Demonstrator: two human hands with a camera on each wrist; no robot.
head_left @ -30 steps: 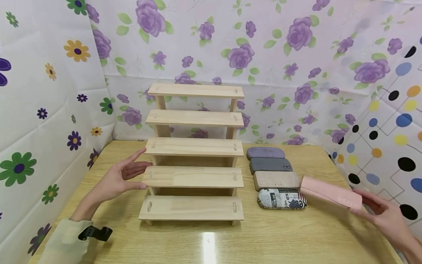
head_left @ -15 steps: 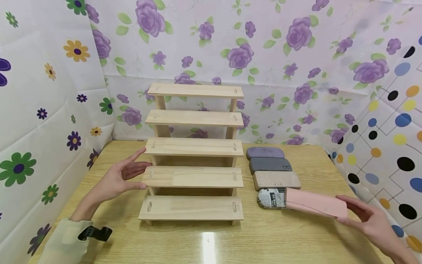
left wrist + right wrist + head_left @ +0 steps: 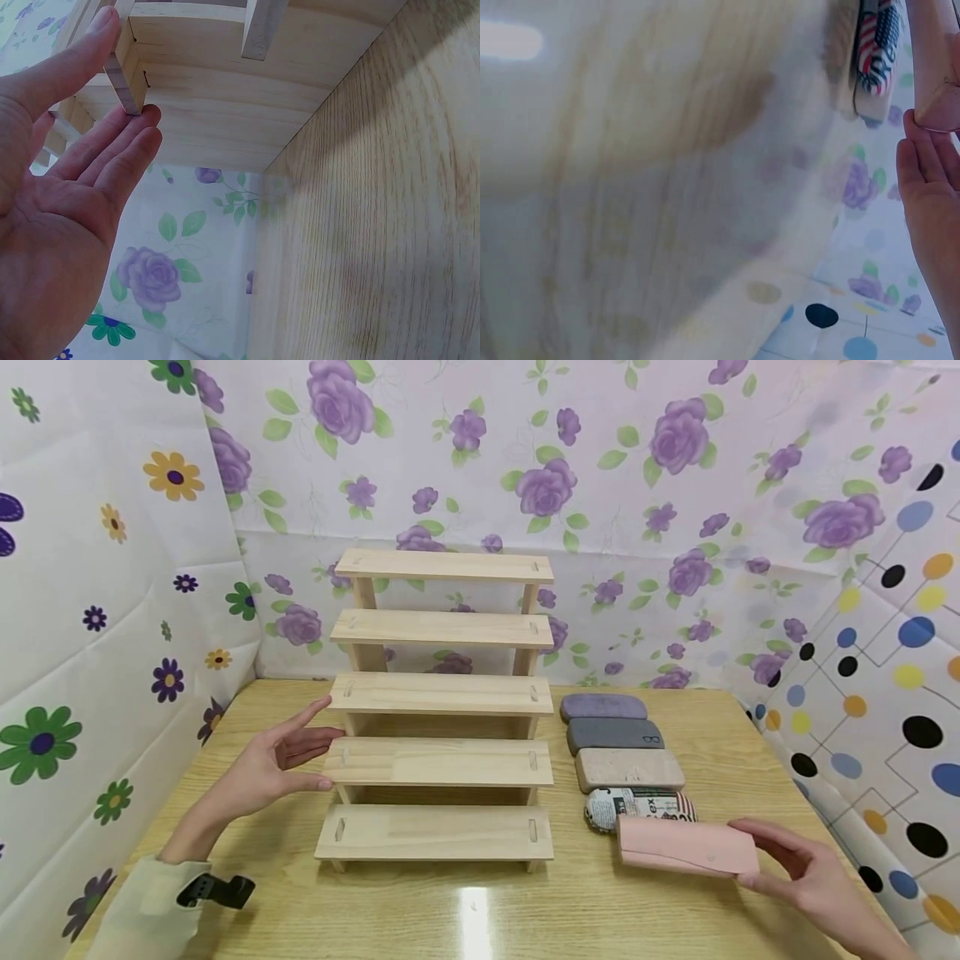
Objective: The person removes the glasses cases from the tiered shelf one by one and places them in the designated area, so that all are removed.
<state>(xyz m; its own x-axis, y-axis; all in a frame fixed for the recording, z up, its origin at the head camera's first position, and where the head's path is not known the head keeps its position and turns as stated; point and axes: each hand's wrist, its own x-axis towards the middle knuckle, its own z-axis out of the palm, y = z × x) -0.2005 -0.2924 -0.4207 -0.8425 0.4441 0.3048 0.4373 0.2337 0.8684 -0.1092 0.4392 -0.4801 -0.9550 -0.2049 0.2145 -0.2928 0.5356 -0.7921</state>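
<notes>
In the head view my right hand (image 3: pixel 806 877) pinches the right end of a pink glasses case (image 3: pixel 686 845), held over the table's right part. The right wrist view shows fingertips at the end of the pink case (image 3: pixel 936 64). In front of a newspaper-print case (image 3: pixel 626 808) hangs the pink one, covering part of it. My left hand (image 3: pixel 262 768) is at the left side of a stepped wooden rack (image 3: pixel 442 693). Its thumb and fairly straight fingers lie at either edge of a shelf's end, which the left wrist view shows between them; palm (image 3: pixel 60 232) faces the camera.
Behind the printed case lie a beige case (image 3: pixel 630 769), a grey case (image 3: pixel 615 736) with a glasses mark and a purple case (image 3: pixel 603 706), lined up right of the rack. Patterned cloth walls (image 3: pixel 637 485) enclose the wooden table (image 3: pixel 390 914) at back and sides.
My right hand has moved left and toward the front with the pink case, which now lies nearly level and leaves more of the printed case visible. The left hand stays at the rack.
</notes>
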